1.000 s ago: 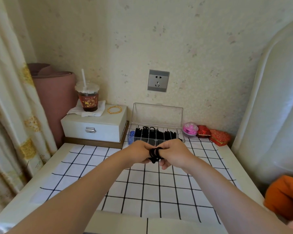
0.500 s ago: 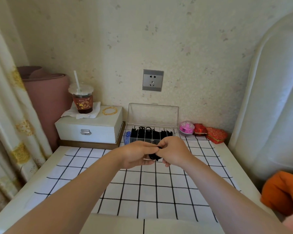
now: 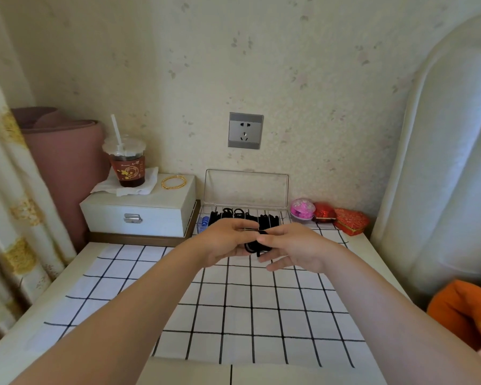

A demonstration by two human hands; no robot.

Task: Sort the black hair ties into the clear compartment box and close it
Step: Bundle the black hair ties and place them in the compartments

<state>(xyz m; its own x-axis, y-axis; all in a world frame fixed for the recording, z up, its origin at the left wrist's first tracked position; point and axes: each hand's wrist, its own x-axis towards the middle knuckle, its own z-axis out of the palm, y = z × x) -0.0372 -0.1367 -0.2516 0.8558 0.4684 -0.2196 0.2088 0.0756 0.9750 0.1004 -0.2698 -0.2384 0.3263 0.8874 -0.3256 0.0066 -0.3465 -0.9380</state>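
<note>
A bunch of black hair ties (image 3: pixel 257 245) is held between both hands above the checked cloth, just in front of the clear compartment box (image 3: pixel 285 215). My left hand (image 3: pixel 224 240) cups the bunch from the left. My right hand (image 3: pixel 292 247) pinches a tie at the top with thumb and forefinger, its other fingers spread. The box stands against the wall with its clear lid (image 3: pixel 246 187) upright. Several black hair ties (image 3: pixel 267 218) lie in its compartments, and something blue (image 3: pixel 204 221) sits at its left end. The hands hide the box's front edge.
A white drawer box (image 3: pixel 139 212) stands at the back left with an iced drink cup (image 3: pixel 127 165) on a napkin and a gold bangle (image 3: pixel 174 182). A pink round case (image 3: pixel 302 208) and red boxes (image 3: pixel 350 220) sit right of the clear box. A white headboard (image 3: pixel 442 162) rises on the right.
The view has shifted slightly. Both hands stay together at the bunch; my right hand's fingers have spread and it now pinches a tie at the top of the bunch.
</note>
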